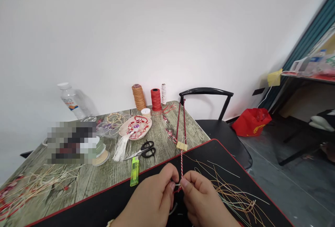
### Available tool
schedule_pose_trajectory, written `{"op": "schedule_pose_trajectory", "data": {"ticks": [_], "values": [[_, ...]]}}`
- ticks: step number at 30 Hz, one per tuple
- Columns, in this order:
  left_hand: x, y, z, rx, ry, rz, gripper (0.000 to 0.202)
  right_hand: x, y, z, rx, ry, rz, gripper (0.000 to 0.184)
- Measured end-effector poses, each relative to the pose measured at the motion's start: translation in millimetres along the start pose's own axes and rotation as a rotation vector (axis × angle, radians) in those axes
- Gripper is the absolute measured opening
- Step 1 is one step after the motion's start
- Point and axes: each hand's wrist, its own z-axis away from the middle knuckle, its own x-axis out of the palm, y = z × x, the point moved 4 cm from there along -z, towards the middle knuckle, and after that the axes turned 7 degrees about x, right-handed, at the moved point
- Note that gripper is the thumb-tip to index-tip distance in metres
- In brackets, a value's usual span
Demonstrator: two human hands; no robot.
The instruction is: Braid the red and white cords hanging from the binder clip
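My left hand (pixel 154 195) and my right hand (pixel 201 199) meet over a black mat (pixel 110 202), fingers pinched on a thin pale thread at the lower end of a red-and-white braided cord (pixel 181 164). The cord runs up through a small tan clip (pixel 181 145) to two dark red strands (pixel 181 122) tied to the back of a black chair (pixel 206 92). Both hands are closed on the thread beside the cord.
Loose coloured threads (pixel 235 192) lie on the mat at right. On the wooden table (pixel 162 129) sit a green lighter (pixel 135 170), black scissors (pixel 145 149), a plate with red cord (pixel 136 126), three thread spools (pixel 156 99) and a water bottle (pixel 70 100). A red bag (pixel 251 120) lies on the floor.
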Motion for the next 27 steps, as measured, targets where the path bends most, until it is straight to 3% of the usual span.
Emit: {"op": "schedule_pose_trajectory", "data": {"ticks": [5, 12, 16, 19, 23, 27], "values": [[-9.3, 11, 1, 0.002, -0.064, -0.295, 0.026, 6, -6, 5, 0.066, -0.055, -0.059, 0.057], [-0.4, 3, -2, -0.072, -0.048, -0.157, 0.021, 5, -3, 2, 0.058, -0.055, -0.090, 0.052], [1.4, -9, -3, -0.100, 0.047, -0.062, 0.020, 3, -1, -2, -0.004, -0.023, -0.060, 0.049], [-7.0, -4, -2, 0.002, 0.153, -0.118, 0.014, -2, 2, -5, -0.056, 0.024, 0.017, 0.044], [-13.7, 11, 3, 0.125, 0.231, -0.359, 0.019, -12, 4, -9, -0.171, 0.093, 0.120, 0.038], [11.8, 20, 12, 0.310, 0.191, -0.617, 0.011, -9, 4, -9, -0.155, 0.026, 0.089, 0.035]]}}
